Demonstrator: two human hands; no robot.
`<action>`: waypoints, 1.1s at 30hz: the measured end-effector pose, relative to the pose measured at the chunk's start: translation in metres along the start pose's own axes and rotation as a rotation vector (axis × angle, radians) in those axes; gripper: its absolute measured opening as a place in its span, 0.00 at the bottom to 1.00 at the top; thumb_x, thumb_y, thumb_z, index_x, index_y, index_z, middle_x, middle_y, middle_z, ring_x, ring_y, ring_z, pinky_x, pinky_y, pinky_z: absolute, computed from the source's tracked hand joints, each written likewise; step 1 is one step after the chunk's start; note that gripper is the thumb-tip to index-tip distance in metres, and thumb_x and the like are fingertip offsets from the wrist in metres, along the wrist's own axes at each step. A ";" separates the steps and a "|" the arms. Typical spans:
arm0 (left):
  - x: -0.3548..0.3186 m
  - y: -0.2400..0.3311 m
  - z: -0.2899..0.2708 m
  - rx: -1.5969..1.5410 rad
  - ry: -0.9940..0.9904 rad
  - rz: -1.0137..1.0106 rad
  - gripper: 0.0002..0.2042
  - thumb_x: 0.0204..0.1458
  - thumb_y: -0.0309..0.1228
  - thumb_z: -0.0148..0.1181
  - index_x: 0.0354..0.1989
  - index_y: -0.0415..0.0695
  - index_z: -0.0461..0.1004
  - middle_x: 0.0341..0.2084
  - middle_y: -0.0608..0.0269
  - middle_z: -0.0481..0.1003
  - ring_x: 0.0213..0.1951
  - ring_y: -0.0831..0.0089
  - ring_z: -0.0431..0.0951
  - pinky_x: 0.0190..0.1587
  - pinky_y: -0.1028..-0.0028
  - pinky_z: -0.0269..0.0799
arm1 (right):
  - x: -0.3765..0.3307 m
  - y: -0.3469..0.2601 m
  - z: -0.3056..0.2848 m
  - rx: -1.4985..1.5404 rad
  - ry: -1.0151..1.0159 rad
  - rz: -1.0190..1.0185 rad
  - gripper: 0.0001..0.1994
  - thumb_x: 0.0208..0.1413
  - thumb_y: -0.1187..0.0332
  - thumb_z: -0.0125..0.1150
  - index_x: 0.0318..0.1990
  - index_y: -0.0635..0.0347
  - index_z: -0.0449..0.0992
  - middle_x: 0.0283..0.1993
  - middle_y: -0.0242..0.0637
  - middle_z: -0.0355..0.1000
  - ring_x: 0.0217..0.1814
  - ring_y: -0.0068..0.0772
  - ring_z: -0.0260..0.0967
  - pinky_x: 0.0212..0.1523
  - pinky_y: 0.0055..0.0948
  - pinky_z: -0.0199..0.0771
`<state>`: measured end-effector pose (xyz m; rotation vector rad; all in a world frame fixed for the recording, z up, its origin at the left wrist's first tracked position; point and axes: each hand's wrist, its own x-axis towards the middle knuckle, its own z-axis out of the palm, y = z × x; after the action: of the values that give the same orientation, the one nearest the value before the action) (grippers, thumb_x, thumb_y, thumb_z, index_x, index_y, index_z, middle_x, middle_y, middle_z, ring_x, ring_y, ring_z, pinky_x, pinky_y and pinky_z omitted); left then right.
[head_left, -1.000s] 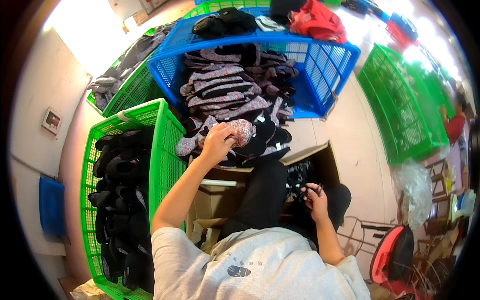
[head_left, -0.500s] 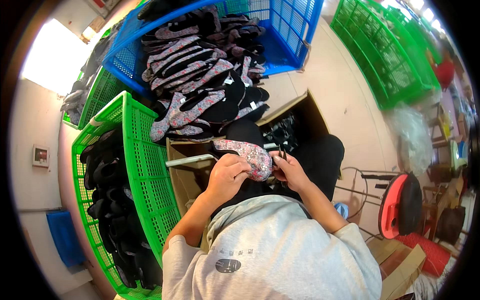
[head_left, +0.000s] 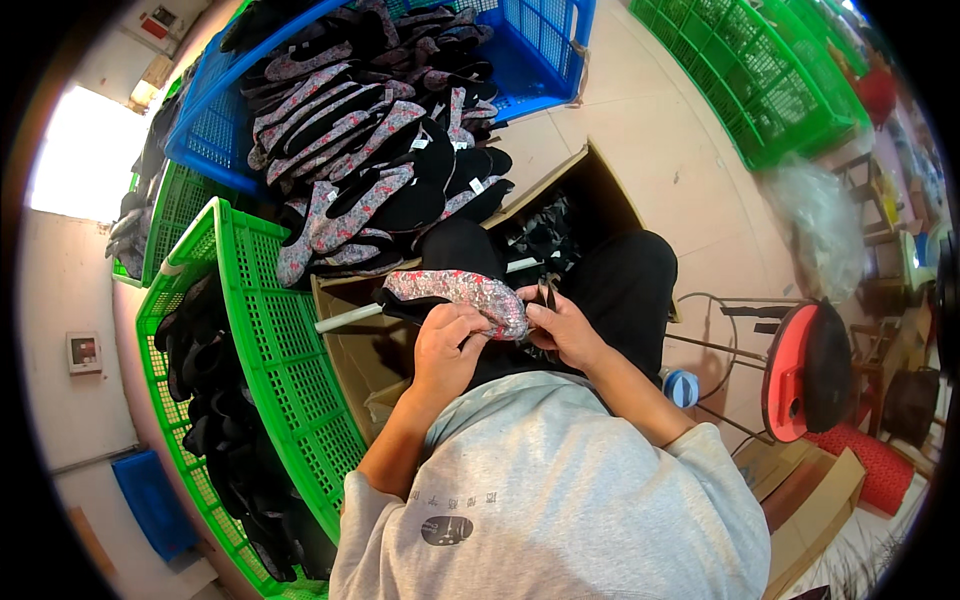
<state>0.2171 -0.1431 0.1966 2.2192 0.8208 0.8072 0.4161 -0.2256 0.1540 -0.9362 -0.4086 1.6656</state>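
Note:
Over my lap I hold a floral fabric slipper with a dark lining. My left hand pinches its near edge, fingers closed. At the slipper's right end, my right hand is closed around small dark thread snips, their two points facing away from me. The thumb and fingertips of this hand meet the slipper's edge. Below and beyond it, a pale bar crosses an open cardboard box.
Floral slippers are heaped before a blue crate. A green crate with black footwear stands at left, more green crates far right. A red-and-black stool is at right. The box holds dark pieces.
Both hands and the slipper have shifted slightly left. The slipper has turned so its long floral side lies more level. The whole view has also shifted a little.

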 end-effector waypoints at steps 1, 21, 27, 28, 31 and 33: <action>0.000 -0.001 0.001 0.006 0.003 -0.005 0.11 0.37 0.17 0.68 0.30 0.42 0.77 0.33 0.61 0.77 0.41 0.62 0.77 0.45 0.67 0.73 | 0.001 0.001 -0.002 0.008 -0.010 0.007 0.12 0.65 0.63 0.57 0.53 0.54 0.71 0.35 0.25 0.70 0.22 0.11 0.57 0.19 0.13 0.53; -0.021 0.013 0.023 -0.147 -0.207 0.318 0.07 0.40 0.22 0.67 0.30 0.43 0.80 0.34 0.62 0.77 0.42 0.63 0.78 0.44 0.66 0.76 | 0.002 -0.003 -0.032 -0.420 0.044 0.119 0.23 0.50 0.73 0.70 0.55 0.65 0.72 0.48 0.33 0.74 0.47 0.20 0.70 0.51 0.23 0.72; -0.040 -0.004 -0.003 0.109 0.419 -0.102 0.10 0.41 0.20 0.68 0.32 0.42 0.77 0.30 0.59 0.76 0.38 0.57 0.76 0.47 0.62 0.71 | -0.001 0.020 -0.031 -0.125 0.090 0.051 0.20 0.55 0.76 0.65 0.56 0.66 0.72 0.49 0.34 0.74 0.48 0.22 0.72 0.52 0.26 0.72; -0.037 -0.006 -0.006 0.191 0.459 -0.164 0.15 0.41 0.22 0.69 0.38 0.42 0.75 0.36 0.56 0.75 0.43 0.57 0.73 0.46 0.61 0.70 | -0.001 0.023 -0.026 -0.096 0.097 0.022 0.21 0.55 0.76 0.65 0.57 0.66 0.71 0.49 0.34 0.74 0.49 0.23 0.71 0.53 0.26 0.72; -0.025 -0.018 0.002 -0.154 0.478 -0.654 0.35 0.44 0.26 0.71 0.62 0.41 0.60 0.60 0.52 0.58 0.58 0.58 0.65 0.55 0.61 0.70 | 0.002 0.029 -0.010 -0.074 0.047 -0.022 0.25 0.56 0.75 0.63 0.61 0.65 0.66 0.54 0.36 0.72 0.52 0.23 0.70 0.56 0.27 0.70; -0.010 -0.029 0.005 -0.239 0.459 -0.635 0.39 0.45 0.26 0.69 0.67 0.40 0.55 0.61 0.50 0.56 0.61 0.56 0.64 0.61 0.62 0.67 | 0.003 0.031 -0.002 -0.100 -0.010 -0.018 0.26 0.57 0.74 0.63 0.63 0.64 0.64 0.55 0.35 0.71 0.53 0.23 0.69 0.56 0.27 0.70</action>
<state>0.2052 -0.1341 0.1693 1.4378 1.4602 1.0267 0.3970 -0.2324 0.1306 -0.9954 -0.5093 1.6462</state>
